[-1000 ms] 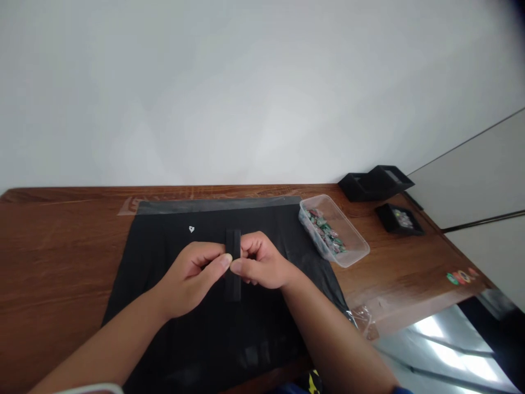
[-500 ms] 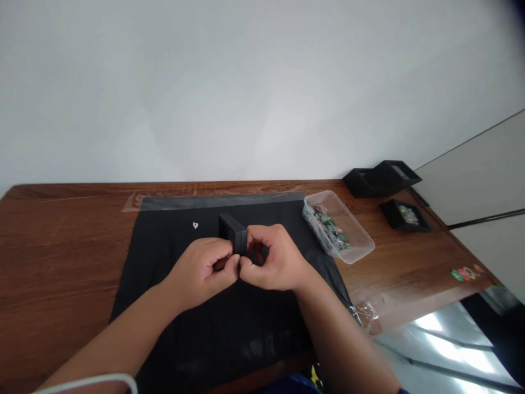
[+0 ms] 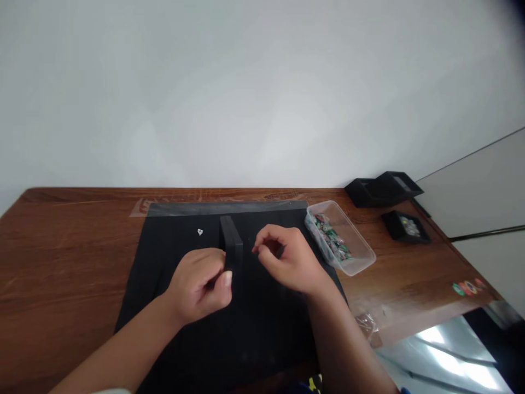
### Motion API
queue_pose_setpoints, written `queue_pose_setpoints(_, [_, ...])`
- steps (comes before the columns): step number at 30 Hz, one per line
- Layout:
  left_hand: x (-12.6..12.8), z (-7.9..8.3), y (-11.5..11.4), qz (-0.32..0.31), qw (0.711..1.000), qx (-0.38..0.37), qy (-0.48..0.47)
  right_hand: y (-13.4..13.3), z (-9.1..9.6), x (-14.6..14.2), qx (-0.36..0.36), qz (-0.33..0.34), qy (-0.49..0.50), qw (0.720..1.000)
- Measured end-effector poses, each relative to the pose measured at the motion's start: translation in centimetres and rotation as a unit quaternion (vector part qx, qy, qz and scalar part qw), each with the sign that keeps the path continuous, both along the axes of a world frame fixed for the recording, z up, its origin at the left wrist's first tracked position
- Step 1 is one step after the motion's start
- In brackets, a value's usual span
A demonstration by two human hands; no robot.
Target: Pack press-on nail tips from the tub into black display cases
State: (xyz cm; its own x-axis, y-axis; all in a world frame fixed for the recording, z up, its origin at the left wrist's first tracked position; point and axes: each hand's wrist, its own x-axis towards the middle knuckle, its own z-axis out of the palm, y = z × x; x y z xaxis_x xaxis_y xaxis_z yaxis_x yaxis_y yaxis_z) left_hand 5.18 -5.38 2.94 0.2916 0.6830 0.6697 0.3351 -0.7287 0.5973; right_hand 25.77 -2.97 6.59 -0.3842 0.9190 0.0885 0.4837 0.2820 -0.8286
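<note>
One black box (image 3: 231,246) stands on edge on the mat (image 3: 164,262), pinched by the left hand (image 3: 203,282); the right hand (image 3: 287,264), at its 3 o'clock, curls clear of it, grip unclear. Work on it looks unfinished; the tub (image 3: 361,261) at 2 o'clock holds many pieces (image 3: 330,241). Box's inside is hidden.

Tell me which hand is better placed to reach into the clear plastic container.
Probably the right hand: it is apart from the black box and lies nearer the clear container, beside the right edge of the black mat. The left hand grips the box, on the far side.
</note>
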Motion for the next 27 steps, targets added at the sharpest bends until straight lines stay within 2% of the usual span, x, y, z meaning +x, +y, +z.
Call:
queue_pose_setpoints(2, [-0.1,0.2,-0.1,0.009,0.999,-0.026,-0.036,-0.1,-0.1,0.2,0.002,0.047,0.089,0.995])
queue_pose_setpoints(4, [-0.3,0.3,-0.1,0.007,0.997,-0.060,-0.054,-0.1,-0.3,0.3,0.060,0.046,0.147,0.986])
queue_pose_setpoints(7, [-0.5,0.6,0.2,-0.040,0.994,-0.095,-0.046,0.0,-0.6,0.3,0.183,0.004,0.113,0.977])
queue_pose_setpoints(9, [-0.7,1.0,0.3,-0.081,0.989,-0.120,-0.025,0.3,-0.7,0.4,0.222,0.036,0.062,0.973])
queue_pose_setpoints(12, [-1.2,1.4,0.4,-0.129,0.979,-0.157,-0.005,0.6,-0.9,0.3,0.199,0.129,0.050,0.970])
queue_pose_setpoints(15, [-2.1,1.5,0.7,-0.145,0.972,-0.185,-0.002,0.8,-1.5,0.0,0.165,0.157,0.071,0.971])
queue_pose_setpoints(18, [-3.3,1.4,1.1,-0.121,0.974,-0.192,-0.021,0.8,-2.1,-0.2,0.149,0.138,0.078,0.976])
queue_pose_setpoints(21, [-4.1,1.4,1.5,-0.044,0.987,-0.129,-0.088,0.7,-2.4,-0.3,0.135,0.075,0.088,0.984])
queue_pose_setpoints(23, [-4.0,1.4,1.7,0.012,0.997,-0.059,-0.054,0.7,-2.5,-0.5,0.158,0.035,0.097,0.982])
queue_pose_setpoints(25, [-3.4,1.2,1.8,0.048,0.998,-0.005,0.030,0.6,-2.9,-0.8,0.201,0.006,0.111,0.973])
queue_pose_setpoints(27, [-2.4,0.7,1.6,0.060,0.996,0.004,0.066,0.4,-3.3,-1.3,0.237,-0.024,0.111,0.965])
